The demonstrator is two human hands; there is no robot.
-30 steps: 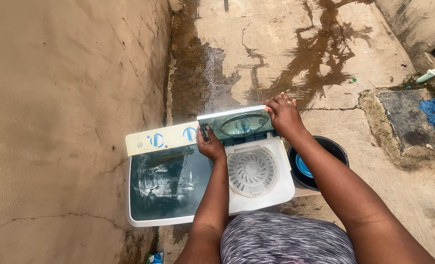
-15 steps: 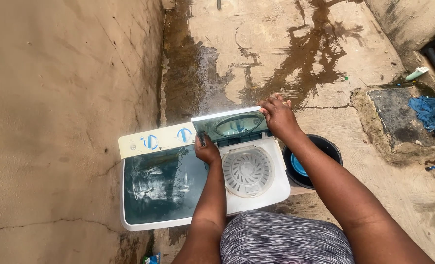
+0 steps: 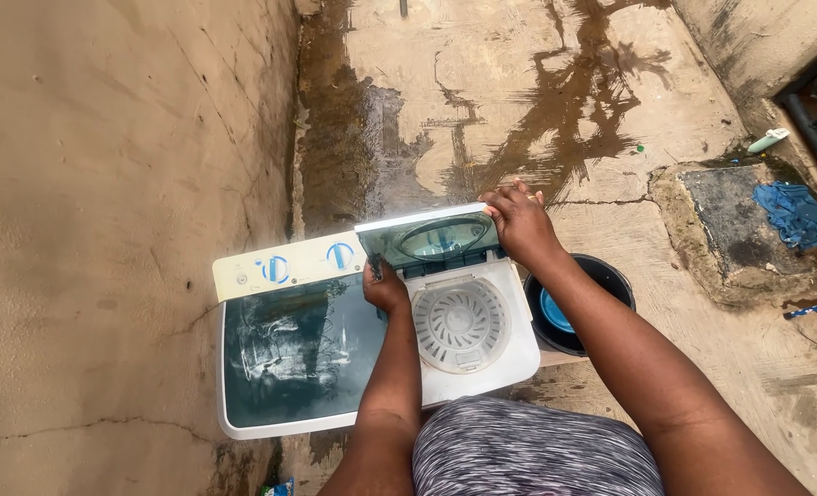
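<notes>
The raised lid (image 3: 431,237) of the washing machine (image 3: 372,335) is held at its right corner by the right hand (image 3: 519,220), fingers clamped, and at its left edge by the left hand (image 3: 386,292), fingers curled. A black bucket (image 3: 601,280) stands just beside.

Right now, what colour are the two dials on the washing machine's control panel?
Blue dials on a cream panel, seen best in the head view.

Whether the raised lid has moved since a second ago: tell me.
No. The lid stands at the same angle beside the control panel, with left hand and right hand placed as before; only the view has shifted.
</notes>
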